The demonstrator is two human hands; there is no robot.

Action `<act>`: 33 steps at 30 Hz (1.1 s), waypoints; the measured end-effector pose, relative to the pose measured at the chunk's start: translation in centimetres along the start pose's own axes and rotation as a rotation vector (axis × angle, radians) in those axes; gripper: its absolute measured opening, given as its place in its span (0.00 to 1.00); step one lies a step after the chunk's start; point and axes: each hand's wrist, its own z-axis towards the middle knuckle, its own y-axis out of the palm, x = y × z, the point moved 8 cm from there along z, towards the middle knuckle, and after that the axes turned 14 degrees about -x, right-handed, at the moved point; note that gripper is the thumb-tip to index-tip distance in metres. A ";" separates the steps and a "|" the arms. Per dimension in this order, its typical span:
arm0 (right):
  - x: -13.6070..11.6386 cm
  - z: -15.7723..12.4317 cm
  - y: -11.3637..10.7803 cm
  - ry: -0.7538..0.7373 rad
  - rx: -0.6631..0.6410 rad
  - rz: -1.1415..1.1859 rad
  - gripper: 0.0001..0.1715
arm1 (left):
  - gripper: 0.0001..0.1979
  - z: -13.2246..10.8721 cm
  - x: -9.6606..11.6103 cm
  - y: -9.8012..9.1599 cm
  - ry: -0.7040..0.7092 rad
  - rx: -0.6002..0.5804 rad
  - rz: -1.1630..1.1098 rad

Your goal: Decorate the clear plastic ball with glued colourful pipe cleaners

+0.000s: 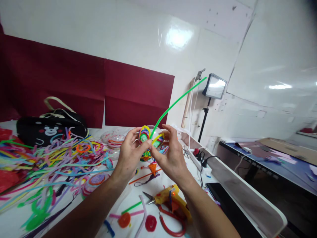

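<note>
head view: left hand [128,154] and right hand [171,152] both grasp, by the fingertips, a multicoloured craft piece [144,133] just below frame centre, judged light, soft and crushable, best held gently at its sides, its green strand [177,101] probably bendable.

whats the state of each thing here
left hand, holding colourful craft
right hand, holding it too
green stem, bent, pointing up
glue gun, lying, orange light lit
scissors, lying, partly hidden
power strip, plugs in
lamp panel, bright
</note>
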 end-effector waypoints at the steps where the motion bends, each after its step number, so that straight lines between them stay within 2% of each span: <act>1: 0.0 0.0 0.0 0.003 -0.006 0.005 0.36 | 0.26 0.0 0.0 -0.1 0.004 -0.001 -0.001; 14: 0.0 0.2 0.4 0.075 -0.118 0.199 0.37 | 0.25 0.4 0.2 -0.6 0.014 0.036 -0.114; 25: -0.4 0.1 0.8 0.085 -0.233 0.247 0.31 | 0.25 0.4 0.8 -0.7 0.041 0.024 -0.129; 33: -0.5 0.0 0.9 0.102 -0.267 0.251 0.36 | 0.24 0.5 0.6 -0.8 0.018 0.021 -0.118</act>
